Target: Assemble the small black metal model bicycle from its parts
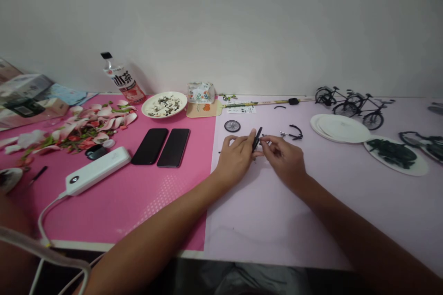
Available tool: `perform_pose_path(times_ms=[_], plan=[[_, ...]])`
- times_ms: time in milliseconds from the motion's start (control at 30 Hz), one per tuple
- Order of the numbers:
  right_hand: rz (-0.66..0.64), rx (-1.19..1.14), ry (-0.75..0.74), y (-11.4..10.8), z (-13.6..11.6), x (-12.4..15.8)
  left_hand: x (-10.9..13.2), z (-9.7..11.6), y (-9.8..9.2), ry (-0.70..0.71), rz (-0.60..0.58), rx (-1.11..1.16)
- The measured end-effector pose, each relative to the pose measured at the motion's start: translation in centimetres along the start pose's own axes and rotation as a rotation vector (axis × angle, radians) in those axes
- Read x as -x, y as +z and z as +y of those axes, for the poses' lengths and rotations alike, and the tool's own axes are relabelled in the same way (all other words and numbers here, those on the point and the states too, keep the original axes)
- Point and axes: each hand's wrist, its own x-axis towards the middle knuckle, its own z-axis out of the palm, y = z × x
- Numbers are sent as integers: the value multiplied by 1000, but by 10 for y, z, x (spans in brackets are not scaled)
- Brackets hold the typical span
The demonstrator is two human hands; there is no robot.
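My left hand [236, 157] is closed around a slim black model part [257, 139], which sticks up tilted between the fingers. Close against it, my right hand [285, 156] pinches with thumb and forefinger at something small and dark, mostly hidden by the fingertips. A small spoked wheel with a black rim [232, 126] lies just beyond my left hand. Past my right hand rests a curved black piece [296, 133] with a short silvery rod. A thin black arc [280, 107] lies farther back.
Two black model bicycles [367, 109] stand at the back right, behind white plates [342, 129] and a plate of dark parts [420, 166]. Left, on pink: two phones [149, 146], a power bank [98, 170], a bowl [145, 109], a bottle [124, 80] and scattered petals [107, 124].
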Motion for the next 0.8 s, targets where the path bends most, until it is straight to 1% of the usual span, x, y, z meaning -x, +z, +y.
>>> perform_pose_path(times_ms=[133, 300, 400, 633, 700, 800], plan=[[-7, 2, 10, 1, 0, 0, 0, 0, -2, 0, 6, 3], [-14, -14, 23, 2, 0, 2, 0, -2, -1, 12, 57, 21], [-35, 5, 30, 2, 1, 2, 0, -2, -1, -5, 45, 19], [-37, 139, -97, 2, 8, -2, 0, -4, -3, -14, 45, 29], [-50, 179, -109, 2, 9, -3, 0, -4, -3, -24, 36, 31], [-50, 176, -106, 3, 9, -2, 0, -4, -2, -30, 37, 30]])
